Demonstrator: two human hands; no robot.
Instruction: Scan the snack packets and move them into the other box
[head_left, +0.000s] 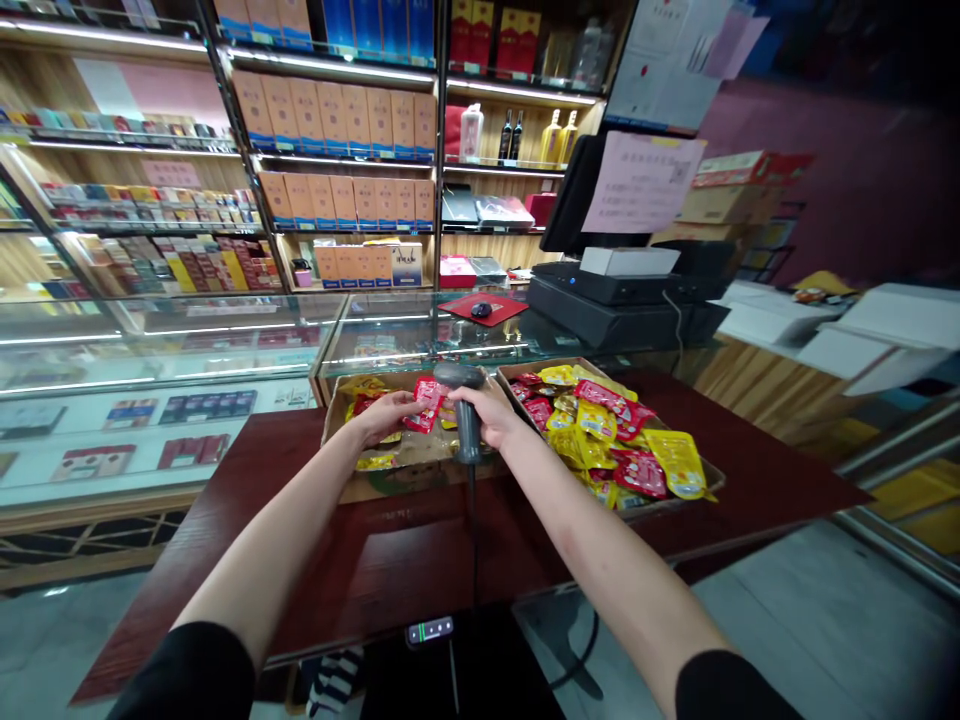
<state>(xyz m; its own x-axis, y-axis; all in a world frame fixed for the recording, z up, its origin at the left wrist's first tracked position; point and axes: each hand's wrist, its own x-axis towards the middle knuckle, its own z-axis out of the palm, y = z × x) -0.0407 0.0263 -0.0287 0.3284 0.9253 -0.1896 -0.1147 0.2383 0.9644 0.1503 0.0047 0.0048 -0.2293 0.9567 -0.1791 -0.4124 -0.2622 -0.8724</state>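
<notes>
Over the left cardboard box (420,452), my left hand (386,415) pinches a red snack packet (427,404). My right hand (491,410) is beside it, fingers toward the packet and around the grey handheld scanner (469,430). The scanner's head is up and its cable hangs down over the table edge. A few yellow packets (375,462) lie in the left box. The right cardboard box (712,475) is heaped with red and yellow packets (596,420).
A dark red table (300,520) bears both boxes. Behind it are a glass display counter (390,335), a mouse (481,310) on a red mat, and a black monitor (574,195) on a cash drawer (607,310). Stocked shelves line the back. A phone (430,630) is near the front edge.
</notes>
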